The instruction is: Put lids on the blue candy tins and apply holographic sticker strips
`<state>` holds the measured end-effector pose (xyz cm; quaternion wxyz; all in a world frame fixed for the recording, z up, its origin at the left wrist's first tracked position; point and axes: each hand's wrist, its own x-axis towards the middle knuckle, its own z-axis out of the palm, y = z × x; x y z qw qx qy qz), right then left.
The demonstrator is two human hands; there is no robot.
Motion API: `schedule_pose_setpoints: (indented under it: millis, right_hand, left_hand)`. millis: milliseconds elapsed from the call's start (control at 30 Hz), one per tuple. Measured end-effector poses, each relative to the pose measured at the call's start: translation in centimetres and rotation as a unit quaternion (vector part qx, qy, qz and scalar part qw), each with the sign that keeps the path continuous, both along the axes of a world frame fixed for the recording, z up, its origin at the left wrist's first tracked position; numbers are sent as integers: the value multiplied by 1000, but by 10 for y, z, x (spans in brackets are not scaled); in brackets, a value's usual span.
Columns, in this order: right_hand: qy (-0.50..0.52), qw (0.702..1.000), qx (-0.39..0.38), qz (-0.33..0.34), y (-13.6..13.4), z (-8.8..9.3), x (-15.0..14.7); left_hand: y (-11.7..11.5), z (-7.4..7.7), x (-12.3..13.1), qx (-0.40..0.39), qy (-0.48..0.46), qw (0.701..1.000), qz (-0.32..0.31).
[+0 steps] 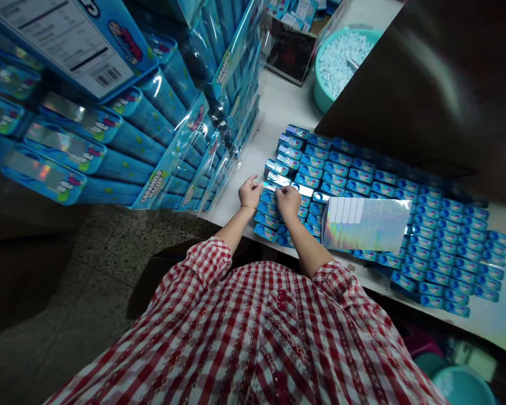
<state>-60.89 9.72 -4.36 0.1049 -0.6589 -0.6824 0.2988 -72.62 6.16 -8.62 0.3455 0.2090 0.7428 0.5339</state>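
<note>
Red-checked shirt sleeves [244, 315] filled the near edge, both arms reaching to the white table [278, 107]. Rows of small blue boxes [438, 236] covered it, each lying flat with its long axis running left to right. The left hand [250, 192] pinched narrowly at the left end of a silver-topped box [279, 179] in the near-left rows. The right hand [288, 201] curled beside it, its grip impossible to tell. A holographic sheet [366, 224] lay to the right. Far off, a teal basin [321, 93] held pale pellets [341, 56].
</note>
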Motion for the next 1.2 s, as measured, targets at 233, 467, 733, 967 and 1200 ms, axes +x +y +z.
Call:
schedule_pose_setpoints:
  millis: [233, 467, 733, 967, 1200]
  right_hand:
    - [-74, 997, -25, 28, 6, 9, -2]
    - [-81, 993, 68, 51, 1, 13, 21]
    - [-189, 907, 108, 361, -9, 14, 21]
    - [-79, 945, 141, 285, 12, 32, 76]
    - [-124, 946, 268, 135, 61, 41, 244]
  left_hand:
    - [6, -4, 3, -3, -104, 993, 57]
    - [0, -8, -1, -49, 11, 998, 39]
    - [-13, 23, 12, -127, 255, 943, -174]
    - [-1, 29, 1, -247, 195, 936, -158]
    - [28, 58, 108, -5, 342, 881, -327]
